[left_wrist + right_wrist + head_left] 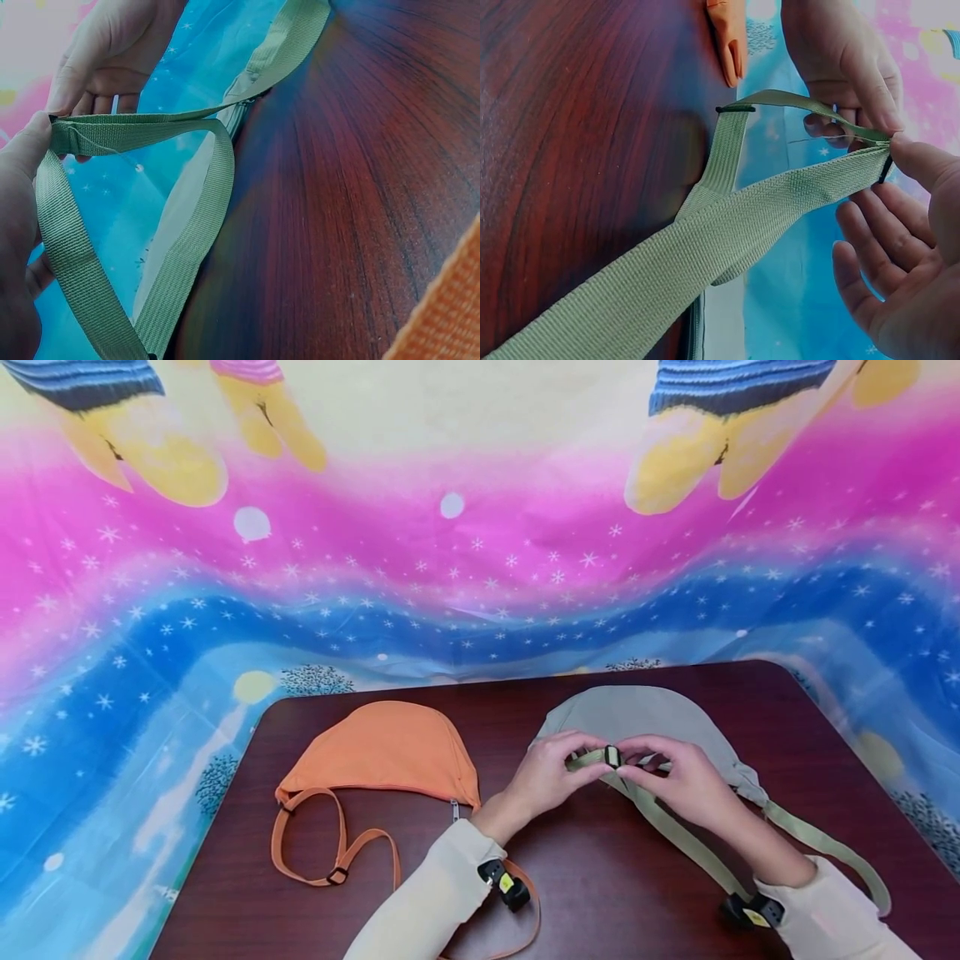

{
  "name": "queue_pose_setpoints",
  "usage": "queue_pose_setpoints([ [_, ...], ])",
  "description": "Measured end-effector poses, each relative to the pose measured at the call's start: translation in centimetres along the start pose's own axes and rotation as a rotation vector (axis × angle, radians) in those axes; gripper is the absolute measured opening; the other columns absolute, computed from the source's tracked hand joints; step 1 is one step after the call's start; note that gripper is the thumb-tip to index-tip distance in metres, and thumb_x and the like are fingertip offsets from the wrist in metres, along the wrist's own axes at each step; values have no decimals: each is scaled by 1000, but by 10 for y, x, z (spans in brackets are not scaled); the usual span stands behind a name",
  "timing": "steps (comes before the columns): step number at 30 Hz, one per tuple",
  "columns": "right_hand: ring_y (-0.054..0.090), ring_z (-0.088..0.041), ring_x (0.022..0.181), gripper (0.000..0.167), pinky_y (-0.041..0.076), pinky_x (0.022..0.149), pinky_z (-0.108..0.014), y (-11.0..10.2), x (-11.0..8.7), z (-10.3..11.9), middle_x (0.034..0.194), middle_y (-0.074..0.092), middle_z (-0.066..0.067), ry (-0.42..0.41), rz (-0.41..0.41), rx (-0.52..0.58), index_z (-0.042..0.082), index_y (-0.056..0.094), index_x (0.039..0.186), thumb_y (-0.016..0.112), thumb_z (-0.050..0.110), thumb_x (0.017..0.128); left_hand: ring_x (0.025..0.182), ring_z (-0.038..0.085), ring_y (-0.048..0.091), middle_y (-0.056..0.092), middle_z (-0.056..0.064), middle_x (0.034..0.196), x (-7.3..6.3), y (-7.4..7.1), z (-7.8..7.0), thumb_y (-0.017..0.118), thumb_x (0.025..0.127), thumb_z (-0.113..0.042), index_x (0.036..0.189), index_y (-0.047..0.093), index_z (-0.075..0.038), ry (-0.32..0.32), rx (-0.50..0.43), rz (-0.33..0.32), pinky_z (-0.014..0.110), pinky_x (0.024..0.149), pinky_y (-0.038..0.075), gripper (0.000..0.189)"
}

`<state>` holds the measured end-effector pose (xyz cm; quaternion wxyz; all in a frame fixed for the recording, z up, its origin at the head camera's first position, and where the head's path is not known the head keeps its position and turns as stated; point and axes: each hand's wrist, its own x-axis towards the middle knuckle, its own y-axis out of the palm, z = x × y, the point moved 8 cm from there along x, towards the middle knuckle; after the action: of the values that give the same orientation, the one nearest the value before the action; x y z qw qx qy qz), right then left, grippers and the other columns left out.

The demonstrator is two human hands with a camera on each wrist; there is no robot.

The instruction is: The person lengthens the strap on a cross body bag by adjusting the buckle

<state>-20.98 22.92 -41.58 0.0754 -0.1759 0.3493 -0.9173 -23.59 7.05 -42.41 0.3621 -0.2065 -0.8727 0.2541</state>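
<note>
A sage-green bag (637,710) lies at the right of the table, its webbing strap (637,277) lifted in front of it. My left hand (547,772) pinches the strap just left of its black slider buckle (612,757). From the other side, the thumb and fingers of my right hand (678,777) pinch it at the buckle. A thin loose thread (97,144) trails from the webbing near the fingertips in the left wrist view. Another black slider (735,109) sits farther along the strap in the right wrist view.
An orange bag (382,747) lies on the left of the dark wood table (600,893). Its orange strap (341,843) is looped in front, partly under my left forearm. A patterned cloth (450,568) hangs behind the table.
</note>
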Motion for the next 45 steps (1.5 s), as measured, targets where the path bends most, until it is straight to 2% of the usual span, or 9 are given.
queue_pose_setpoints([
  [5,65,-6,83,26,56,70,-31,-1,1,0,96,73,5,-25,-23,-13,12,75,111,82,12,87,92,5,62,72,-1,113,-1,1,2,80,91,-24,120,72,-12,4,-2,24,13,79,47,33],
  [10,64,-6,82,26,56,70,-30,-2,1,-1,95,73,5,-18,-55,-16,11,74,109,84,12,85,88,4,61,71,-2,111,-2,1,4,84,87,-24,121,69,-13,-5,18,30,12,77,47,38],
  [13,64,-7,82,26,55,70,-30,-3,1,-1,95,73,4,-5,-63,-9,11,74,110,84,13,85,85,4,59,71,-3,107,-3,0,5,84,87,-22,118,68,-13,-14,27,16,12,77,46,35],
  [18,64,-7,83,25,54,70,-29,-2,1,-1,97,73,4,5,-65,15,12,73,110,82,11,87,87,6,60,71,-2,109,-3,-1,5,82,89,-21,116,70,-13,-15,55,-12,13,77,46,31],
  [24,64,-9,87,28,54,73,-30,1,0,-2,102,72,-2,18,-36,61,10,68,116,79,12,91,89,7,62,72,0,110,-3,0,4,80,91,-21,118,72,-12,4,60,-16,13,77,46,30],
  [30,64,-7,88,29,55,73,-29,0,0,-3,104,73,-2,42,-53,60,10,68,118,78,16,92,90,8,64,72,0,109,-1,1,2,79,91,-21,118,72,-11,20,60,-13,13,77,47,29],
  [40,64,-7,86,27,55,73,-30,2,3,-2,101,73,2,14,-52,45,12,70,116,79,15,91,89,8,64,72,1,107,-2,1,1,78,92,-20,118,74,-10,35,50,3,13,78,47,28],
  [45,65,-7,82,25,55,71,-29,4,4,1,94,72,6,-7,-42,37,12,71,113,80,13,89,86,7,63,71,0,106,-2,1,0,78,92,-18,116,75,-11,50,58,10,12,74,46,25],
])
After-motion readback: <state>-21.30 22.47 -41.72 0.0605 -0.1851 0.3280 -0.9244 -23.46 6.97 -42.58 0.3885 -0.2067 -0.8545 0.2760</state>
